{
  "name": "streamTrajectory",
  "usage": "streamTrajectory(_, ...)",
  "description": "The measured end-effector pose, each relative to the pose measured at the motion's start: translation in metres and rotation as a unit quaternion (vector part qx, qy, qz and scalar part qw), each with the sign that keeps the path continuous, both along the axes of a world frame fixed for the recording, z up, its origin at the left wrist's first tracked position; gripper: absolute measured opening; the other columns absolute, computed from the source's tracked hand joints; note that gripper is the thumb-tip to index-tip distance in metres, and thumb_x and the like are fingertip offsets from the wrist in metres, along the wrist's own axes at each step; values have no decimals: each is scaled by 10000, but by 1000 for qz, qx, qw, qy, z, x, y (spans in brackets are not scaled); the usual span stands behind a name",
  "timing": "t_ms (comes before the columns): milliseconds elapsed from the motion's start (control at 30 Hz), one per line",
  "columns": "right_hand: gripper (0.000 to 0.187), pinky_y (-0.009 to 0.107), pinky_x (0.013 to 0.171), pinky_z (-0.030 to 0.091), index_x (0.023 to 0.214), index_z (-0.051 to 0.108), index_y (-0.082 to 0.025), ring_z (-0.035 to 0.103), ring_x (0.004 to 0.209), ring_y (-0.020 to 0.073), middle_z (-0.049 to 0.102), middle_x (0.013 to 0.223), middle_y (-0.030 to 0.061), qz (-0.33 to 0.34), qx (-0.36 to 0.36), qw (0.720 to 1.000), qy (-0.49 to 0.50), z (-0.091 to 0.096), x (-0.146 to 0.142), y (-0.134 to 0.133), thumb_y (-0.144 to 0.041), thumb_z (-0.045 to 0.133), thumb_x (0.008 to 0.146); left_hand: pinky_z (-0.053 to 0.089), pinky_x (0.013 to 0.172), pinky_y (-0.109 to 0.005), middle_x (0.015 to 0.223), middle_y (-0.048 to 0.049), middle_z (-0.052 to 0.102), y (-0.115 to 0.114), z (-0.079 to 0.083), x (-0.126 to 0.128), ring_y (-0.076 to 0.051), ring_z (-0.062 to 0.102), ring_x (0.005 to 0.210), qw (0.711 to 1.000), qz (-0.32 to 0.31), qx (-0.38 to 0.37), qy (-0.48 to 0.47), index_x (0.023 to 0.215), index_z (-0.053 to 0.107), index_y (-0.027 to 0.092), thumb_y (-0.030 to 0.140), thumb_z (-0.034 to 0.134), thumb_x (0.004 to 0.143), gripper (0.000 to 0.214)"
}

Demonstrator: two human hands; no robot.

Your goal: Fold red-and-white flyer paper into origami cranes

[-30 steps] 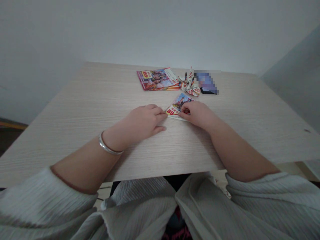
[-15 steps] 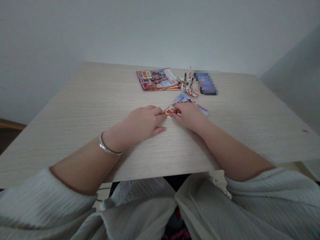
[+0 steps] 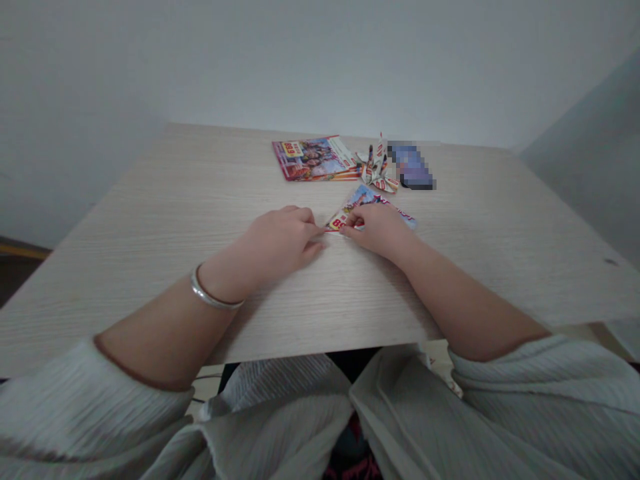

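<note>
A folded colour-printed leaflet point(image 3: 336, 220) lies flat on the table in a triangular shape, one narrow corner toward the left. My right hand point(image 3: 384, 230) rests over its front edge, fingers curled and thumb and forefinger together on the paper. This hand covers the middle of the leaflet. At the left corner, my left hand point(image 3: 287, 241) reaches with an outstretched forefinger that touches or nearly touches the tip. Its thumb is apart from the fingers, and nothing shows in its grasp. A silver bangle point(image 3: 213, 297) circles the left wrist.
Behind the hands lies a stack of printed leaflets point(image 3: 315, 160). Next to it stands a folded paper figure point(image 3: 377, 170) with pointed tips. A blurred-out phone-like flat object point(image 3: 415, 167) lies to its right. The pale wooden table point(image 3: 150, 220) meets a wall point(image 3: 320, 67) at the back.
My left hand has shifted slightly left, off the leaflet's edge toward its tip, uncovering more of the printed corner. The right hand has stayed nearly in place on the paper.
</note>
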State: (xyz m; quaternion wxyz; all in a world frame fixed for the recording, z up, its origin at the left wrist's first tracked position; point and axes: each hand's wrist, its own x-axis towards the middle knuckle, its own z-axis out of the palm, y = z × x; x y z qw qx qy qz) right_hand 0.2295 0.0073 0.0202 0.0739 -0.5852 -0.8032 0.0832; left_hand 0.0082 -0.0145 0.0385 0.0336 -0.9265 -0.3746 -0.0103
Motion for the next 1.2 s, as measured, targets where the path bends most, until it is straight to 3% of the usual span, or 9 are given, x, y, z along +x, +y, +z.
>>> streamTrajectory(167, 214, 375, 824, 492, 939, 814, -230, 730, 998, 288, 828, 1059, 89, -8, -12, 1000, 10, -1, 0, 1, -386, 669, 961, 551, 901, -447, 998, -161, 747, 3, 3, -1, -278, 696, 937, 999, 43, -1, 15, 934, 789, 131, 276, 433, 1046, 400)
streamTrajectory(267, 213, 370, 824, 489, 939, 811, -223, 731, 985, 281, 830, 1050, 89, -3, -9, 1000, 4, 0, 0, 0, -376, 664, 962, 556, 940, -451, 1076, -178, 743, 4, 0, 1, -287, 691, 999, 999, 30, 3, -35, 1021, 773, 108, 280, 443, 1056, 373)
streamTrajectory(433, 273, 389, 828, 493, 986, 815, -206, 737, 951, 291, 830, 1050, 109, -1, -1, 1000, 5, 0, 0, -1, -414, 640, 992, 516, 1080, -453, 1211, -179, 725, 2, -11, 10, -290, 661, 1149, 996, -72, -12, -57, 1239, 726, 88, 262, 439, 1080, 371)
streamTrajectory(667, 222, 348, 851, 497, 1006, 798, -193, 732, 977, 245, 826, 1084, 98, 12, 5, 999, 44, -5, -3, 6, -355, 646, 1002, 520, 1007, -434, 1128, -157, 732, 3, -13, 5, -273, 677, 1055, 996, -81, 28, -18, 1212, 722, 106, 246, 417, 1087, 358)
streamTrajectory(800, 157, 352, 864, 506, 1021, 789, -204, 729, 1019, 256, 819, 1127, 91, -22, -10, 999, 45, 1, 13, 4, -282, 665, 966, 512, 973, -425, 1099, -140, 726, 3, -8, 4, -269, 673, 1024, 996, -85, 22, -6, 1174, 727, 124, 252, 416, 1091, 346)
streamTrajectory(967, 164, 310, 747, 503, 1046, 787, -200, 718, 861, 212, 822, 1039, 73, -40, -86, 993, 76, 15, 38, 0, -221, 667, 935, 512, 903, -452, 1158, -164, 695, -7, -7, 14, -309, 655, 1006, 998, -52, 31, 15, 1423, 651, 202, 356, 462, 1090, 413)
streamTrajectory(1067, 159, 302, 736, 487, 1012, 795, -191, 704, 854, 209, 818, 1027, 78, -42, -83, 993, 66, 20, 43, 0, -170, 689, 896, 503, 924, -460, 1161, -178, 682, -12, -11, 18, -321, 640, 1043, 999, -34, 42, 3, 1375, 678, 194, 361, 456, 1088, 399)
streamTrajectory(1200, 145, 294, 712, 464, 980, 797, -191, 676, 791, 190, 807, 958, 64, -57, -82, 991, 86, 18, 38, 0, -144, 703, 880, 492, 1016, -474, 1240, -185, 672, -12, -16, 18, -326, 614, 1152, 997, -56, 54, -27, 1292, 696, 134, 350, 424, 1095, 399)
